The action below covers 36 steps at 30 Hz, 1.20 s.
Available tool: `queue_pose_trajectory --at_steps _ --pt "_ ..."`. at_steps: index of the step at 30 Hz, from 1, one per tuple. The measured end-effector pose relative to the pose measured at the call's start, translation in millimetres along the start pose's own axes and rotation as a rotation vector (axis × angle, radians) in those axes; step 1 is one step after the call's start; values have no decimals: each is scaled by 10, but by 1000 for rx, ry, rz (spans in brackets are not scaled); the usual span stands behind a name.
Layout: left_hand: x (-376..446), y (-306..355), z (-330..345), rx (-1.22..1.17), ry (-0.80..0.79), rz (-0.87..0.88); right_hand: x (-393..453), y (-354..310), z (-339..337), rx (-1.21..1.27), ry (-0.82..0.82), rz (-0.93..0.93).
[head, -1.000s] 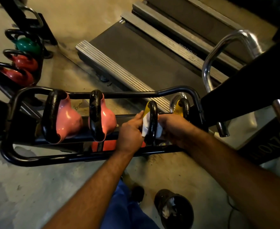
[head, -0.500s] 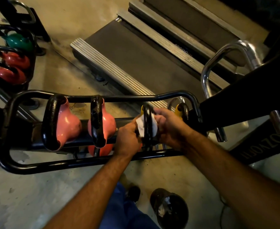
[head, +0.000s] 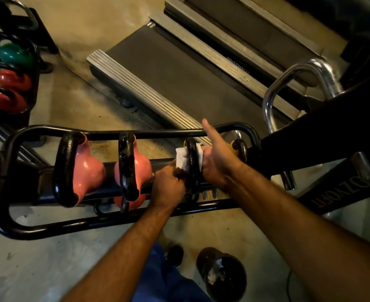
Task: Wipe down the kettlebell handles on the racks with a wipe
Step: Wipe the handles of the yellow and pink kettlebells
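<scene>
Item in hand: our left hand [head: 168, 184] pinches a white folded wipe [head: 183, 159] against the black cast-iron handle of a yellow kettlebell [head: 191, 168], third along the black tubular steel rack [head: 48, 227] at the frame's centre. Our right hand [head: 217, 161] grasps the wipe's other end on the handle's far side, thumb raised toward twelve o'clock, so the cloth wraps the handle.

Progress, as we judge it: this handle is mid-wipe. We cannot tell whether the two pink rubber-coated kettlebells [head: 88, 171] at nine o'clock are done. A second yellow kettlebell [head: 238, 147] sits just beside our right hand at three o'clock. A further rack at ten o'clock holds one green kettlebell [head: 15, 55] and two red kettlebells [head: 7, 92], probably outstanding.

Lettering: a black panel [head: 341, 192] at four o'clock bears inverted capitals, partly cut off and not surely legible. The grey treadmill deck [head: 179, 68] at one o'clock carries writing too small to read.
</scene>
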<state>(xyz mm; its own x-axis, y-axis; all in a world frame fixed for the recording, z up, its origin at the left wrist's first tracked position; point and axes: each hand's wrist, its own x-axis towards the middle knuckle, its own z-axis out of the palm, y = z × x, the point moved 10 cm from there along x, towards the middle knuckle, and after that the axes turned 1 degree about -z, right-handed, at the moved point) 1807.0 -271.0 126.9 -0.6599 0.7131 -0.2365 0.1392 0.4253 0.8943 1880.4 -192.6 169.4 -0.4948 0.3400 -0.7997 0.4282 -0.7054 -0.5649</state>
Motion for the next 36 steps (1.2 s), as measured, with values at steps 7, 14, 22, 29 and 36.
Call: queue_pose_trajectory --at_steps 7,14,22,29,36 --pt "-27 120 113 -107 -67 197 -222 197 -220 -394 46 -40" --pt "-53 186 58 -143 -93 147 -370 338 -205 -342 86 -140" --pt "20 118 6 -91 -19 94 -87 -28 -98 -50 11 -44" --pt "31 38 39 -144 -19 61 31 -137 -155 8 91 -66" --pt "-23 178 71 -166 -126 144 -322 149 -351 -356 130 -140"
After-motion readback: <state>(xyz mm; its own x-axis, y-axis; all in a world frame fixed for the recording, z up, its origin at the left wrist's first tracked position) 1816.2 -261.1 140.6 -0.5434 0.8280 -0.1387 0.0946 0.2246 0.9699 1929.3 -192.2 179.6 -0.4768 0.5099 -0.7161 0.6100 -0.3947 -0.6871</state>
